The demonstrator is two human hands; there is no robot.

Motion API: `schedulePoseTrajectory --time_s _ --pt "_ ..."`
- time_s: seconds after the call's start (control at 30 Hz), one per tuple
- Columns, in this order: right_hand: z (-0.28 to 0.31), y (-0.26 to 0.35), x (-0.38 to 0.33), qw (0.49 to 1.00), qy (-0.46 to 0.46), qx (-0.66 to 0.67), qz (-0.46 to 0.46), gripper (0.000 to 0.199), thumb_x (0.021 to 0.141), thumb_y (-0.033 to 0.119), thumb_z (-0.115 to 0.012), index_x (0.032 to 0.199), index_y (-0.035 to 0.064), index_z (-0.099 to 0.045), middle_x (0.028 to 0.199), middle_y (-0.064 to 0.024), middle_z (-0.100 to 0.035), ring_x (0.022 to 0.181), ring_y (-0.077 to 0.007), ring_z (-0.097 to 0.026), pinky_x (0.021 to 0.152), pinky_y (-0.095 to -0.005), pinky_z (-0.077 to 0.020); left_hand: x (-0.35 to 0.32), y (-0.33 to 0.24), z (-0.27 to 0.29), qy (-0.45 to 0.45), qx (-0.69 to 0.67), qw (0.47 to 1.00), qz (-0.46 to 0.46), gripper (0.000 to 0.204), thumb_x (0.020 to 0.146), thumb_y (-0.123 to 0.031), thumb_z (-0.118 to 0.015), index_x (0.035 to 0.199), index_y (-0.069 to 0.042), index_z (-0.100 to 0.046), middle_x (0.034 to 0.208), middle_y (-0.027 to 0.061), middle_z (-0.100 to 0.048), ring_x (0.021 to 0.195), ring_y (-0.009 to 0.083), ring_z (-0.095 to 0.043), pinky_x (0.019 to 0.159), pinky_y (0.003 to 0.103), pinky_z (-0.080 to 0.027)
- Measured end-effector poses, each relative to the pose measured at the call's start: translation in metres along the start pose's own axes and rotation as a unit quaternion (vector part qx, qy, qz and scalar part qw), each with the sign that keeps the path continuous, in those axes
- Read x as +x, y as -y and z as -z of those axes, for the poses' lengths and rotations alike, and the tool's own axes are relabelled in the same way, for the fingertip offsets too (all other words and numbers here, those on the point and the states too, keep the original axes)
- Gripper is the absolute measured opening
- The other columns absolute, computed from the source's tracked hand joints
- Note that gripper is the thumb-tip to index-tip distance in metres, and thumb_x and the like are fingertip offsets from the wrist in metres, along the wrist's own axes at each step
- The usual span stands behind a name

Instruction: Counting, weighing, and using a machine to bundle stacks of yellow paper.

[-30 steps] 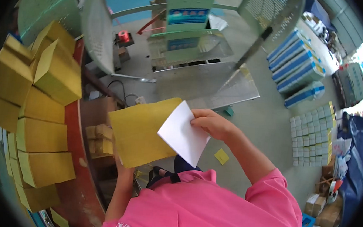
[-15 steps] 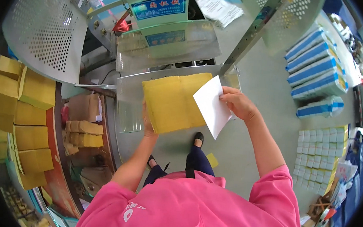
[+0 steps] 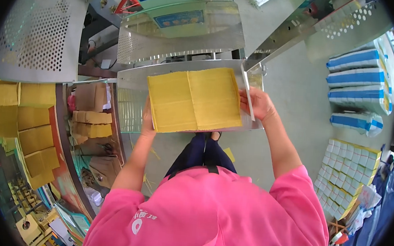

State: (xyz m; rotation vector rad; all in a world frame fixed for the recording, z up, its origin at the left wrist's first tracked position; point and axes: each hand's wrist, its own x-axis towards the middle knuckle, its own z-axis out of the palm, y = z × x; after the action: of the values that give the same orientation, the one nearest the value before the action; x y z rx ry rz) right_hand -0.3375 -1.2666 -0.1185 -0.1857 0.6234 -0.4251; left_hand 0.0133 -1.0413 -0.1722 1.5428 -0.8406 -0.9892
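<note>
A block of yellow paper (image 3: 171,98), with a seam down its middle, lies on the machine's metal tray (image 3: 133,78) in front of me. My left hand (image 3: 148,119) is against the block's left end, gripping it with the fingers mostly hidden behind the edge. At the other end, my right hand (image 3: 259,104) holds a white sheet (image 3: 249,97), which stands nearly edge-on beside the block. Some of the right fingers show between the sheet and the block.
Behind the tray rises the machine with a clear cover (image 3: 181,29) and a perforated metal guard (image 3: 37,36). Yellow blocks (image 3: 34,128) are piled at left above a shelf with brown bundles (image 3: 90,124). At right are blue-and-white packages (image 3: 355,77) and stacked white bundles (image 3: 346,171).
The block has tipped to lie with its broad face up, closer to the tray. My right hand has swung the white sheet from facing me to upright along the block's right end.
</note>
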Motion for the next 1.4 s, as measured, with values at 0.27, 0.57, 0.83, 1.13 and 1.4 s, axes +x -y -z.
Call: schedulePoseTrajectory --time_s 0.27,0.57,0.83,1.13,1.4 --pt "-0.012 -0.009 0.000 0.989 -0.073 -0.123 0.024 0.035 0.082 0.004 -0.049 0.117 -0.0018 -0.055 0.113 -0.0139 -0.062 0.102 -0.0225 -0.062 0.091 -0.0353 -0.0507 -0.003 -0.069 -0.007 0.024 -0.256 0.960 0.108 0.057 0.101 -0.047 -0.035 0.138 -0.005 -0.040 0.129 0.0091 -0.053 0.117 0.0202 -0.051 0.097 0.034 -0.042" --pt "-0.039 -0.045 0.003 0.941 -0.170 -0.241 0.164 0.045 0.081 -0.003 -0.049 0.126 -0.0036 -0.050 0.107 -0.0137 -0.062 0.093 -0.0185 -0.062 0.081 -0.0288 -0.0502 0.000 -0.087 -0.004 0.070 -0.146 0.985 0.054 0.058 0.099 -0.038 -0.043 0.143 -0.001 -0.033 0.139 0.0105 -0.043 0.129 0.0208 -0.040 0.107 0.034 -0.030" --pt "-0.026 -0.061 0.015 0.742 -0.325 -0.520 0.271 0.033 0.081 -0.002 -0.054 0.109 0.0097 -0.067 0.112 -0.0078 -0.062 0.099 -0.0186 -0.061 0.084 -0.0287 -0.0484 -0.002 -0.091 -0.008 0.062 -0.144 0.986 0.064 0.062 0.099 -0.037 -0.045 0.145 0.001 -0.029 0.144 0.0125 -0.039 0.133 0.0218 -0.036 0.110 0.034 -0.026" --pt "-0.030 -0.056 0.017 0.704 -0.238 -0.567 0.356 0.025 0.085 0.008 -0.063 0.109 0.0085 -0.067 0.122 -0.0092 -0.060 0.107 -0.0208 -0.059 0.086 -0.0297 -0.0482 -0.006 -0.100 -0.011 0.051 -0.127 0.987 0.080 0.063 0.097 -0.037 -0.047 0.144 0.002 -0.030 0.143 0.0125 -0.039 0.132 0.0223 -0.037 0.110 0.034 -0.026" --pt "-0.058 -0.045 -0.017 0.905 -0.172 -0.326 0.213 0.037 0.099 0.026 -0.045 0.121 -0.0013 -0.059 0.120 -0.0076 -0.060 0.110 -0.0138 -0.055 0.093 -0.0272 -0.0425 -0.006 -0.105 -0.013 0.053 -0.130 0.987 0.078 0.063 0.096 -0.036 -0.048 0.144 0.001 -0.030 0.143 0.0120 -0.040 0.131 0.0220 -0.038 0.109 0.034 -0.028"
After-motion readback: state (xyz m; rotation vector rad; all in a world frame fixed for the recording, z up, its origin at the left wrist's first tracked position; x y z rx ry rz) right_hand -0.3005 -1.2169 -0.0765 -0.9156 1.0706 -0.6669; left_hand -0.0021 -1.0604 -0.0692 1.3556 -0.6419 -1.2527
